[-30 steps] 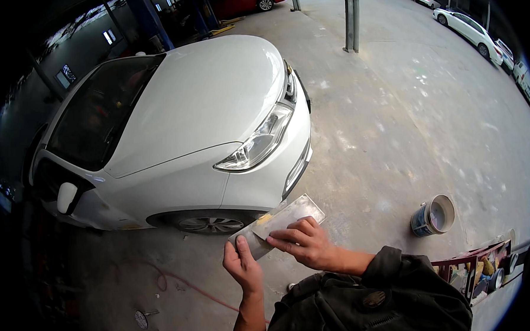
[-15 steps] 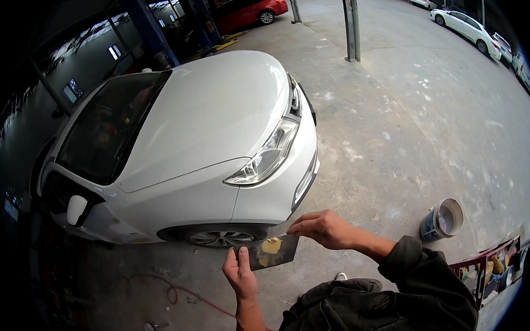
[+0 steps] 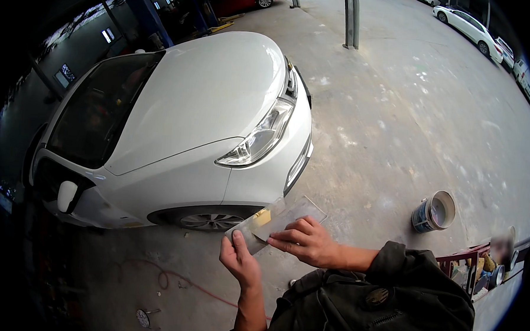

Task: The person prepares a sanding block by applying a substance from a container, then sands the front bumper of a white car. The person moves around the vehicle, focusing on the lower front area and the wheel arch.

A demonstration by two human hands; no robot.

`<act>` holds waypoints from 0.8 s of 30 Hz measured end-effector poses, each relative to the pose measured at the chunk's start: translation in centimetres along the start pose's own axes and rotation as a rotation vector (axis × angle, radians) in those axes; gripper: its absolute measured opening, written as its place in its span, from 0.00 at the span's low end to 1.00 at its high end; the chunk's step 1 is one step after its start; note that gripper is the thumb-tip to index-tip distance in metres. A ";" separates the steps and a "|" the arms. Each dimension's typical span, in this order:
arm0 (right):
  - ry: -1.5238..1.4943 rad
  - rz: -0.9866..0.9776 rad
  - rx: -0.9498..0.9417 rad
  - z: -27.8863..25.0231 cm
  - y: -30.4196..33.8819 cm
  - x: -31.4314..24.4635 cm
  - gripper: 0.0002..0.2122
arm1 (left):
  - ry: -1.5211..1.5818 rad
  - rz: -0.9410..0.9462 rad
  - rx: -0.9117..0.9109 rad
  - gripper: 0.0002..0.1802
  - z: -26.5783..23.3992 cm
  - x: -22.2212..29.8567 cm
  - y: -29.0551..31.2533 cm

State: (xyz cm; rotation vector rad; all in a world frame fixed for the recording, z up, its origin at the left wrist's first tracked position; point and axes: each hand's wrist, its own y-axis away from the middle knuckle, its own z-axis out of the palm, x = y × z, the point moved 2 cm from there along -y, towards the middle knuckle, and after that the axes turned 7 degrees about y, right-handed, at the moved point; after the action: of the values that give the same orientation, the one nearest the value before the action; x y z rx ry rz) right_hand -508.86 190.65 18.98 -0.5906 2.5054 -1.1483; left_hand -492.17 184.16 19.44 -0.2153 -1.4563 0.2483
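My left hand (image 3: 241,260) grips the lower left edge of a flat putty board (image 3: 243,228), thumb on top. A dab of yellow putty (image 3: 261,217) lies on the board, which looks pale with glare. My right hand (image 3: 306,241) is closed on a thin, flat putty spreader (image 3: 303,210), its fingertips against the board's right side. Blur and glare make the spreader's outline hard to follow. Both hands are in front of the front wheel (image 3: 212,220) of a white car (image 3: 203,98). A dull grey patch (image 3: 100,204) shows on the car's side behind the wheel arch.
A bucket (image 3: 433,212) stands on the concrete floor to the right, near a dark red rack (image 3: 459,257) of cans and tools. A red hose (image 3: 195,284) winds along the floor below the car. Farther off are a metal post (image 3: 352,21) and parked cars.
My right hand has come down and left, closer to my left hand, and the board is tilted differently, turning from dark to pale. The whole view has shifted slightly.
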 end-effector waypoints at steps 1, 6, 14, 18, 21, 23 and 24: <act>-0.011 -0.007 -0.009 -0.1 0.4 0.0 0.23 | 0.018 -0.014 0.012 0.15 0.0 -0.3 0.0; -0.015 0.015 -0.036 -0.3 0.1 -0.5 0.22 | -0.017 -0.030 -0.003 0.15 -0.2 -0.5 0.9; -1.184 0.688 -0.134 -2.5 -0.6 4.9 0.10 | 0.046 -0.145 -0.277 0.14 0.0 -1.5 1.3; -0.884 0.508 -0.365 -1.5 1.5 6.7 0.13 | 0.072 -0.139 -0.222 0.14 0.0 -1.3 0.7; -0.158 0.204 -0.285 -0.5 2.4 6.4 0.17 | -0.057 -0.128 -0.169 0.15 -0.8 -2.6 0.4; -0.011 0.158 -0.064 0.2 1.9 4.5 0.21 | -0.185 -0.133 -0.140 0.15 -1.1 -3.5 0.3; -0.025 0.150 -0.053 1.2 2.2 3.4 0.22 | -0.167 -0.116 -0.146 0.15 -0.7 -3.7 0.1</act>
State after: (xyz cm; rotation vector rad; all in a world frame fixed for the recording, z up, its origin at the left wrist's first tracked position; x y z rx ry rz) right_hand -511.81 189.46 16.15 -0.4192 2.5175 -1.0171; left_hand -491.81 183.18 15.85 -0.2319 -1.6489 0.0670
